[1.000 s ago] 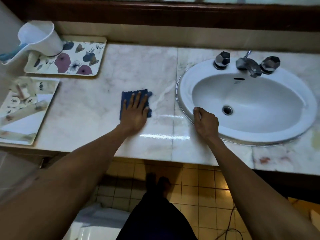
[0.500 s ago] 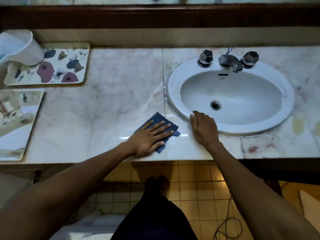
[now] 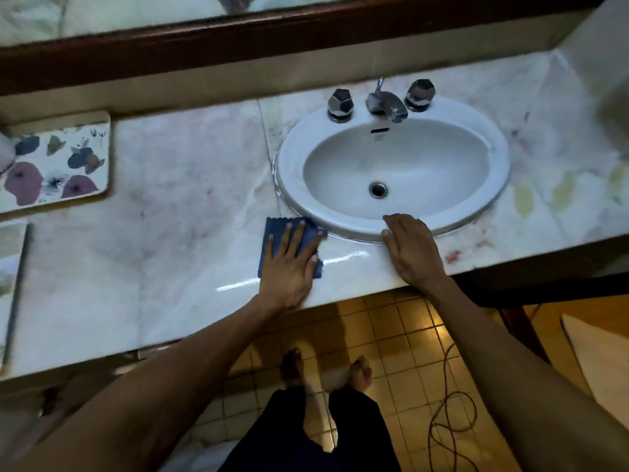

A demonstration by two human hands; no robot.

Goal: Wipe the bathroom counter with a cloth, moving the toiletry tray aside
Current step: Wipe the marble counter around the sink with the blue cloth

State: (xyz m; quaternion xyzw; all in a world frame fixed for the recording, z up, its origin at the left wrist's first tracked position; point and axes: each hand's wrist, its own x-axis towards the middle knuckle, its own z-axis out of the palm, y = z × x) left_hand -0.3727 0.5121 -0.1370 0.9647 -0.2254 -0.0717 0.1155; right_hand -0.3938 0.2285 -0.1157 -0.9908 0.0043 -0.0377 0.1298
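Note:
My left hand lies flat, fingers spread, pressing a dark blue cloth onto the pale marble counter, right at the front-left rim of the white sink. Most of the cloth is hidden under the palm. My right hand rests palm down on the counter's front edge, fingertips touching the sink rim, holding nothing. A floral toiletry tray sits at the far left against the back wall, cut off by the frame edge.
A chrome tap with two faceted knobs stands behind the basin. Another tray edge shows at the left border. Below the counter are yellow floor tiles, my bare feet and a loose cord.
My left hand has slid the cloth from mid-counter rightward to the sink rim and turned the fingers to point away from me. The right hand stays on the sink's front edge; the view has shifted right.

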